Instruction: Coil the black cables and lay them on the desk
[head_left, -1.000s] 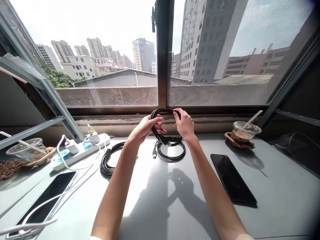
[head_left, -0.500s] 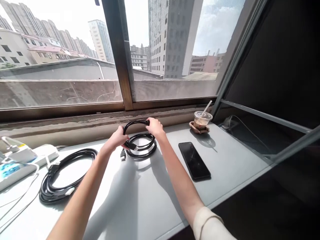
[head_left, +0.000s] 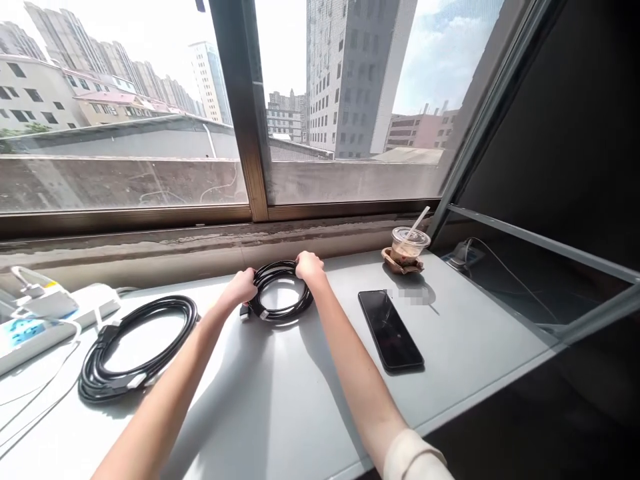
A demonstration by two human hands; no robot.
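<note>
A coiled black cable point(head_left: 285, 313) rests on the grey table near the window wall, its loops stacked in a ring. My left hand point(head_left: 242, 287) is closed on the left side of the coil. On the upper right side, my right hand point(head_left: 309, 267) grips the same coil, its fingertips partly hidden. One plug of the cable point(head_left: 245, 312) pokes out just below my left hand. A second, larger coil of black cable point(head_left: 143, 309) lies on the table to the left, beyond my left forearm, with its connectors on the ring.
A black phone point(head_left: 391, 330) lies right of my right forearm. Behind it, a lidded drink cup point(head_left: 407, 247) with a straw sits in a brown carton holder point(head_left: 403, 267). A white power strip point(head_left: 100, 298) with plugs and thin white cords occupies the left edge. Metal bars point(head_left: 545, 241) border the right.
Both hands have lowered the raised loops of cable onto the loops lying on the table. The ring now looks flatter and more gathered. The camera view has shifted slightly.
</note>
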